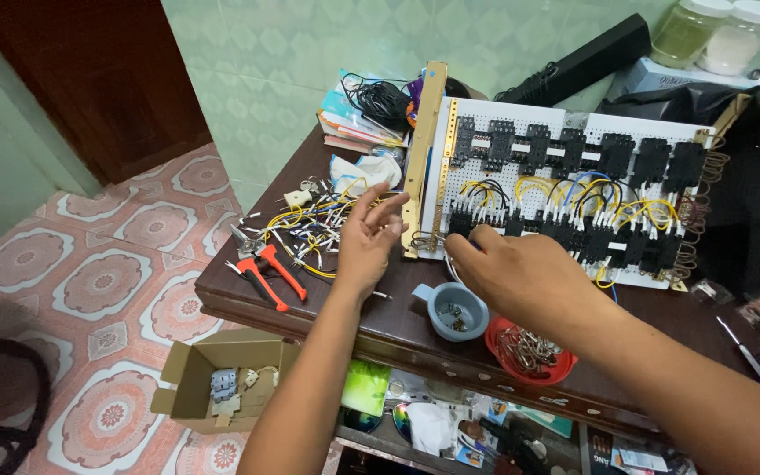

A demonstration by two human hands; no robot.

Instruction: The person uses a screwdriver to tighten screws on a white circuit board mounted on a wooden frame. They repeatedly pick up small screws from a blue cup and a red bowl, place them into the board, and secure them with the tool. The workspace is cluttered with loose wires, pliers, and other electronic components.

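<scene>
**Wiring a relay board: partly wired, loose leads still on the table**

The white perforated board (565,119) lies flat on the dark wooden table (248,290), carrying two rows of black sockets. The upper row (573,154) shows about seven sockets. The lower row (565,233) is too crowded to count. Yellow, blue and black wires (534,186) already loop between the rows, so much of the wiring appears done. A heap of loose yellow and white leads (305,224) left of the board suggests more remains.

The left hand (367,242) hovers over that heap, fingers spread and holding nothing visible. The right hand (521,273) rests at the board's lower left corner, fingers curled; whether it grips a wire cannot be told.

Also present: one pair of orange-handled pliers (266,273), one blue cup (456,310) of small parts, one red dish (529,352) of metal rings, one open cardboard box (222,378) on the floor, two jars (719,31).
</scene>
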